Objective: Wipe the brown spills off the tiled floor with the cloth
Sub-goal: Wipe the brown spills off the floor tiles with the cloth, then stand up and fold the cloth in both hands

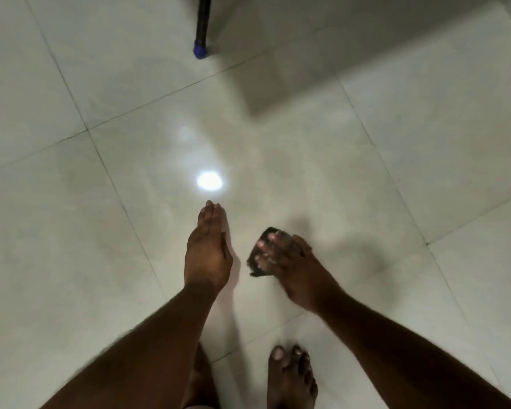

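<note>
Just cloth (266,252) in right hand (292,267), beside left hand (208,249)

Mostly hidden under the curled fingers (267,252) of the right hand (289,267): a dark cloth (270,233), only its edges showing, blurred; whether touching the tiled floor (366,172) cannot be told. Cut off at the top edge: a black leg (203,19) with a blue tip. Cut off at the bottom edge: both forearms and a bare foot (291,379). Largely hidden behind the left forearm: a second foot (201,376). No brown spills clearly made out through blur and glare.
</note>
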